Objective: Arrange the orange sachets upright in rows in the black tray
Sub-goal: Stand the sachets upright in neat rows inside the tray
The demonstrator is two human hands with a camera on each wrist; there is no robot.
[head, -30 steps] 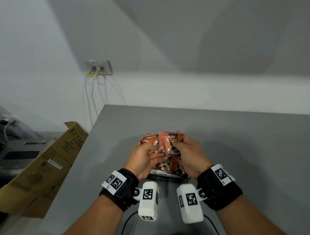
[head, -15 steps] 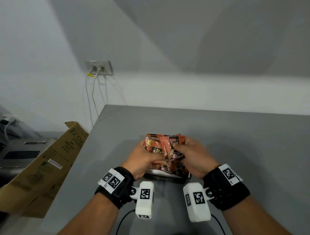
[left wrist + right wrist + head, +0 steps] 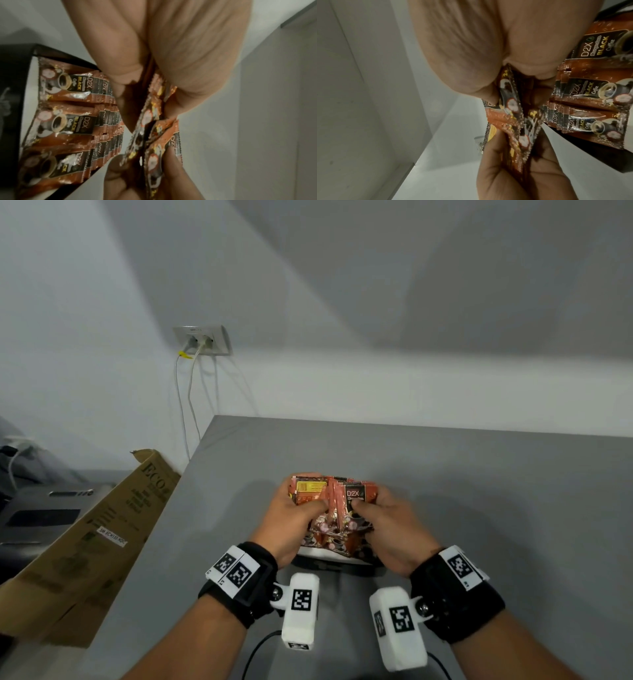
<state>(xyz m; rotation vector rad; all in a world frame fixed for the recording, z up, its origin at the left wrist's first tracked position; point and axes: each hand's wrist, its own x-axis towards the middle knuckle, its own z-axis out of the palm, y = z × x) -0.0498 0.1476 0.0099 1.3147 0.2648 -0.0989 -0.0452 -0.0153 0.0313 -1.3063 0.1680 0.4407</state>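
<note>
Both hands hold a small bunch of orange sachets [image 3: 334, 496] just above the black tray [image 3: 337, 566] near the table's front edge. My left hand [image 3: 291, 517] grips the bunch from the left, its thumb across the front. From the right, my right hand [image 3: 383, 520] pinches a sachet marked D2X [image 3: 358, 495]. Rows of orange sachets [image 3: 72, 116] stand upright in the tray [image 3: 15, 108], seen also in the right wrist view as sachets [image 3: 594, 94]. The held sachets [image 3: 154, 121] hang between palm and fingers. Most of the tray is hidden by the hands.
The grey table [image 3: 479, 491] stretches back to a white wall. A cardboard box [image 3: 89, 542] leans at the table's left edge. A wall socket [image 3: 202, 340] with cables hangs above the table's far left corner. Cables run off the table's front.
Both hands have drawn slightly nearer with the bunch. The sachets have turned, so a yellow-labelled back now faces up on the left. The left thumb has shifted across the front.
</note>
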